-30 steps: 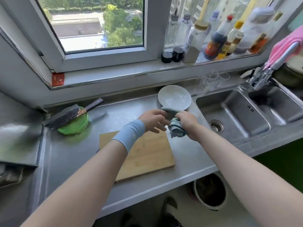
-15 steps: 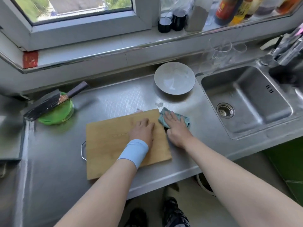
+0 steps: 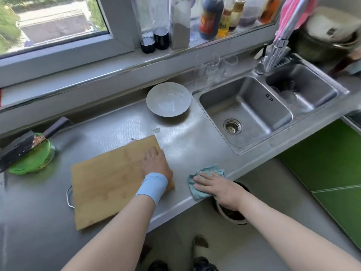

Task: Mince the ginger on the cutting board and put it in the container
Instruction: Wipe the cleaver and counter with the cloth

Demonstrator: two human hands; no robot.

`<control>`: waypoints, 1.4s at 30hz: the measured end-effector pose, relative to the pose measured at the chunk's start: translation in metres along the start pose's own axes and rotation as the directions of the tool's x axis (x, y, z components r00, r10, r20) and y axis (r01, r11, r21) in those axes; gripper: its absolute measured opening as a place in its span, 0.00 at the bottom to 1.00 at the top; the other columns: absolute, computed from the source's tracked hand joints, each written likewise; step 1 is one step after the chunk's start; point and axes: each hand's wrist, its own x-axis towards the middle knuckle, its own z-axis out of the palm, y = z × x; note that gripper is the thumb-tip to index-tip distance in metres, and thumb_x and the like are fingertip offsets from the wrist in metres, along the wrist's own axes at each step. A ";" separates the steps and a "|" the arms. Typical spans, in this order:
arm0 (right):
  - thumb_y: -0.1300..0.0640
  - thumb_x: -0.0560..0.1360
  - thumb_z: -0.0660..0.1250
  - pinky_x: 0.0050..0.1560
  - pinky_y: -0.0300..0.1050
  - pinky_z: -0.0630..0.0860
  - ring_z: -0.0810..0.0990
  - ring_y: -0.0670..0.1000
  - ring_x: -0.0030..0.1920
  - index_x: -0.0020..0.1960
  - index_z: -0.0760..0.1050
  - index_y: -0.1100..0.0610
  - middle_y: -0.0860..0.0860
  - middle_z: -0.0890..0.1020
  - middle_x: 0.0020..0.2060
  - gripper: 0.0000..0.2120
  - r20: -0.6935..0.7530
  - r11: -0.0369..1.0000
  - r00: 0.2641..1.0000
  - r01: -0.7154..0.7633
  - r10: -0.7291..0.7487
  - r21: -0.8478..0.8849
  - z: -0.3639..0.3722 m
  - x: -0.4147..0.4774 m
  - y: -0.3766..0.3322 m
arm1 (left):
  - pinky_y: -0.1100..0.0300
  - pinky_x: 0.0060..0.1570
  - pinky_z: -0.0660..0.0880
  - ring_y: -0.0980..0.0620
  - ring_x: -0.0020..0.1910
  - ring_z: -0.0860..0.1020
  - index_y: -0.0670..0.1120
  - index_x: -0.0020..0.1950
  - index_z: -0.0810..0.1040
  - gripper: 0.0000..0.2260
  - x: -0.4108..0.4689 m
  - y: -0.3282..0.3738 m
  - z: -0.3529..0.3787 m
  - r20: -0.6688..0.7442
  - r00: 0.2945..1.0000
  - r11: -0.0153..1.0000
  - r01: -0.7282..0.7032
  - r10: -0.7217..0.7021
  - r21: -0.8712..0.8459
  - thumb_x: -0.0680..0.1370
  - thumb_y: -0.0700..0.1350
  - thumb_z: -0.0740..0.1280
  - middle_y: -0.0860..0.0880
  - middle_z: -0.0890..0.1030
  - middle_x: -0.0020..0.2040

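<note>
1. Lying at the far left, a cleaver (image 3: 25, 145) rests across a green container (image 3: 33, 163), with neither hand on it. What the container holds is hidden.
2. Next, the cutting board (image 3: 107, 178) sits aslant on the steel tabletop (image 3: 107, 130). Its surface looks bare, with no ginger visible on it. A small pale bit just behind its far edge is too small to name.
3. The left hand (image 3: 156, 163), in a pale blue wristband (image 3: 151, 185), lies flat on the board's right end. Its grip is apart, fingers straight, pinning the board as it did half a second ago.
4. Behind it stands a grey bowl (image 3: 168, 99), seemingly empty and well apart from both hands. Whether this bowl or the green one is the task's container cannot be told.
5. The change is on the right.
   - The right hand (image 3: 213, 185), grip apart, presses a teal cloth (image 3: 215, 170) flat at the tabletop's front edge.
   - Half a second ago the cloth touched the board's far right corner.
   - A second ago both hands held it up near the bowl.
   - It has therefore swept toward the person along the strip between board and sink (image 3: 254, 106).
6. This is likely wiping rather than cutting. With the cleaver parked and no ginger seen, mincing is not in hand, and whether it is finished or yet to start cannot be told.
</note>
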 end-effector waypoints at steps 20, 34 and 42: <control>0.64 0.74 0.58 0.49 0.46 0.75 0.80 0.58 0.55 0.54 0.80 0.52 0.55 0.82 0.54 0.16 -0.024 0.693 0.697 -0.708 0.717 0.132 -0.053 -0.130 0.054 | 0.52 0.68 0.68 0.47 0.70 0.70 0.59 0.77 0.62 0.26 -0.077 0.161 0.011 0.297 0.828 0.812 -0.283 0.475 -0.511 0.80 0.49 0.63 0.53 0.66 0.76; 0.56 0.67 0.63 0.39 0.48 0.75 0.81 0.54 0.44 0.44 0.81 0.52 0.50 0.82 0.39 0.10 -0.140 0.766 0.882 -0.300 0.450 0.569 -0.136 0.136 -0.183 | 0.61 0.46 0.70 0.50 0.50 0.79 0.54 0.53 0.81 0.06 -0.048 -0.137 -0.055 -0.112 0.993 0.736 -0.046 -0.040 -0.675 0.78 0.47 0.66 0.53 0.82 0.48; 0.66 0.74 0.60 0.74 0.60 0.59 0.51 0.57 0.78 0.77 0.59 0.50 0.53 0.53 0.79 0.33 -0.269 0.976 0.938 -0.209 0.216 0.056 -0.065 0.272 -0.285 | 0.51 0.66 0.69 0.43 0.67 0.70 0.44 0.65 0.77 0.17 -0.030 -0.275 0.008 -0.089 0.989 0.874 0.060 -0.117 -0.482 0.76 0.36 0.61 0.45 0.74 0.66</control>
